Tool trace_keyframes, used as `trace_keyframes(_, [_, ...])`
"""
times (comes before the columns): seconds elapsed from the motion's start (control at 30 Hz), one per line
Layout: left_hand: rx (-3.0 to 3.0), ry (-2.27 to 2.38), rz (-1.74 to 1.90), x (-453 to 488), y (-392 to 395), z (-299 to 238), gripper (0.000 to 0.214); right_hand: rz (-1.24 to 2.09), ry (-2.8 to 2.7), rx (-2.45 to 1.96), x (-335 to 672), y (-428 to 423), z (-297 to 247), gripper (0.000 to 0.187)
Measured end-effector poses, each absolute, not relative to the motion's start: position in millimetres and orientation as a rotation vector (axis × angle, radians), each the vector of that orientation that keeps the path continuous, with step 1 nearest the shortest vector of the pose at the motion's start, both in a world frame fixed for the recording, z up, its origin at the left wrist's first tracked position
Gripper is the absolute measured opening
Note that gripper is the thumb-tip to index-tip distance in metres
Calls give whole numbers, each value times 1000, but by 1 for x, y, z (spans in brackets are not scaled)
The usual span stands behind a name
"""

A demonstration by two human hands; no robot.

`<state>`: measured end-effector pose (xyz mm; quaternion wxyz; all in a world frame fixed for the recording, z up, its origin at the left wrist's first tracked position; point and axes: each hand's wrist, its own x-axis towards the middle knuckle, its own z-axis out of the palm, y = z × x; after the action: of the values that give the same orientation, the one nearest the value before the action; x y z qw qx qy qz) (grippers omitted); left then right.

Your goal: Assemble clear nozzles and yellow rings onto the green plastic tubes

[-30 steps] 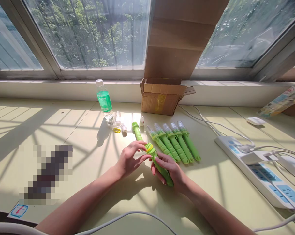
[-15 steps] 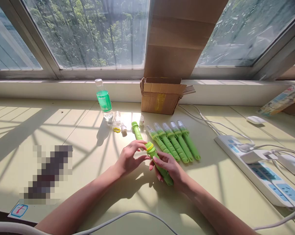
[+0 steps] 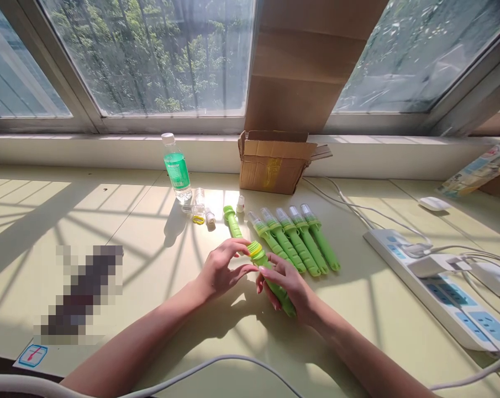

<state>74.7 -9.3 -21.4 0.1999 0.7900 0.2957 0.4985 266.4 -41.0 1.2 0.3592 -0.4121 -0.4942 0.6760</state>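
Note:
My right hand (image 3: 287, 282) is wrapped round a green flashlight body (image 3: 278, 288), a ribbed plastic tube tilted with its threaded end up and to the left. A yellow ring (image 3: 255, 248) sits around that neck. The fingertips and thumb of my left hand (image 3: 225, 262) close in on the ring and neck from the left. Just behind the left fingers lies another green flashlight body (image 3: 232, 222), without a clear cover. To the right, several green flashlights (image 3: 299, 243) with clear covers lie side by side in a slanted row.
Clear covers (image 3: 198, 200), a yellow ring (image 3: 198, 220) and small white bulb parts (image 3: 210, 216) lie by a green-labelled bottle (image 3: 177, 171). A cardboard box (image 3: 270, 166) stands at the sill. A white power strip (image 3: 436, 293) with cables is on the right; another cable (image 3: 216, 358) crosses in front.
The held flashlight body and both hands have shifted very slightly right. My left fingers stay at the yellow ring; nothing else has visibly moved.

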Motion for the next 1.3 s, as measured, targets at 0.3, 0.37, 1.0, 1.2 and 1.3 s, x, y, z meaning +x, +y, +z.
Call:
trace_keyframes(0.3, [2198,852,1422,74,-9,-21,30,1727,-1194,-1043,266,-43,-1,28])
trace_keyframes(0.37, [2207,834,1421,74,-8,-19,32,1740,-1180,-1026,264,-43,0,28])
trace_keyframes(1.0, [2188,862,1481,77,-13,-18,27,1792,-1177,-1065,265,-45,0,29])
trace_keyframes(1.2, [2160,870,1472,76,-13,-17,27,1832,-1102,-1051,263,-45,-8,34])
trace_keyframes(1.3, [2157,880,1459,76,-13,-16,27,1829,-1070,-1059,263,-45,-7,35])
